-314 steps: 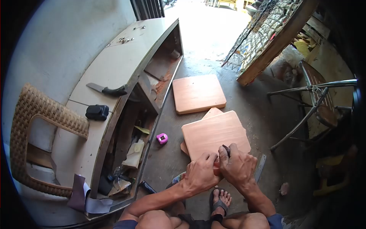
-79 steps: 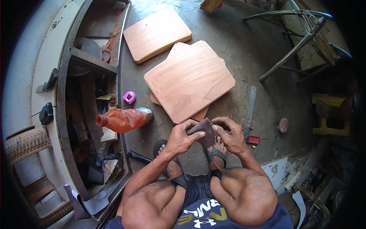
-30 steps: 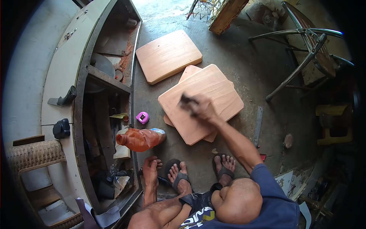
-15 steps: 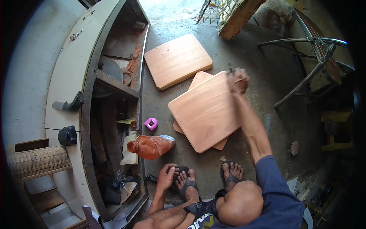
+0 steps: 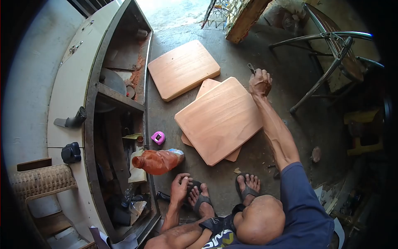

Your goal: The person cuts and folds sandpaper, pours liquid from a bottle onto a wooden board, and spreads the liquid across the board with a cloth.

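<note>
My right hand is closed around a small dark metal tool with a looped end, whose other end is hidden in the fist. It is beside the upper right edge of a pale wooden board with cut corners. This board lies across another board, which is mostly covered. A third thick board lies flat farther up. My left hand hangs beside my left foot, its fingers loosely bent and apart, with nothing visible in them.
A reddish-brown plastic bottle and a pink tape measure are near an open-fronted cabinet on the left. A metal-legged folding chair stands at right. A wooden-framed item is at the top.
The view has shifted slightly, moving most things left. My right hand, blurred before, is now sharp at the board's edge, and the tool's looped end shows clearly. The boards keep their arrangement.
</note>
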### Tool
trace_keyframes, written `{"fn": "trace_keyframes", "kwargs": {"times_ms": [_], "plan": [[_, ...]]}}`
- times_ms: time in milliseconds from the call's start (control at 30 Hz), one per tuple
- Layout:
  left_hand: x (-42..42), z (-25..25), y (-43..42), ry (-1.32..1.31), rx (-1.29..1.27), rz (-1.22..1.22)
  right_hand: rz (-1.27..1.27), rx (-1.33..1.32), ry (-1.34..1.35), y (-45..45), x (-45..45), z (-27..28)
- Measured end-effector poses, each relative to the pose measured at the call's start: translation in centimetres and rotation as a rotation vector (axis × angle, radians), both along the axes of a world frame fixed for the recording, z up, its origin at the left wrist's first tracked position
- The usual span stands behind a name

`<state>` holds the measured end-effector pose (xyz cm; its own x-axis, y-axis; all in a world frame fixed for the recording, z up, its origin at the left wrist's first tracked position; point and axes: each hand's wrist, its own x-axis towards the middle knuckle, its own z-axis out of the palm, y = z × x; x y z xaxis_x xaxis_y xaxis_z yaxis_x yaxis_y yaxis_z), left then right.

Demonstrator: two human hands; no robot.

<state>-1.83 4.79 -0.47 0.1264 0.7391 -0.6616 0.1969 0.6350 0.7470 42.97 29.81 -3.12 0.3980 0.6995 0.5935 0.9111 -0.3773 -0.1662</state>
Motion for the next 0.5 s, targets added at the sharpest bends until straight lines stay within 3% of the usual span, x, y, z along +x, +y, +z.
{"fn": "trace_keyframes", "kwargs": {"times_ms": [67, 100, 167, 200, 267, 300, 367, 467, 500], "plan": [[1.3, -1.1, 0.1, -0.036, -0.039, 0.057, 0.247, -0.237, 0.024, -5.4, -2.0, 0.8], [2.1, -1.4, 0.2, -0.053, -0.081, 0.117, 0.648, -0.14, 0.505, -9.8, -7.6, 2.2], [3.2, -2.3, 1.1, -0.11, -0.139, 0.157, 1.27, -0.305, 0.736, -17.3, -15.2, 3.7], [3.6, -2.6, 1.8, -0.102, -0.14, 0.162, 1.28, -0.353, 0.694, -19.1, -15.9, 3.9], [3.4, -3.0, 2.1, -0.082, -0.159, 0.153, 0.942, -0.29, 0.678, -19.4, -14.2, 3.8], [3.7, -2.7, 2.5, -0.072, -0.17, 0.156, 0.703, -0.282, 0.526, -17.7, -8.8, 1.2], [4.8, -2.0, 3.2, -0.223, -0.204, 0.206, 0.02, 0.101, 0.117, -15.2, 1.5, 2.0], [5.9, -2.5, 4.1, -0.34, -0.216, 0.232, 0.053, -0.025, 0.015, -17.3, 1.6, 2.6], [6.4, -2.9, 4.1, -0.408, -0.228, 0.256, 0.281, -0.232, 0.223, -18.9, -3.6, 3.2]]}}
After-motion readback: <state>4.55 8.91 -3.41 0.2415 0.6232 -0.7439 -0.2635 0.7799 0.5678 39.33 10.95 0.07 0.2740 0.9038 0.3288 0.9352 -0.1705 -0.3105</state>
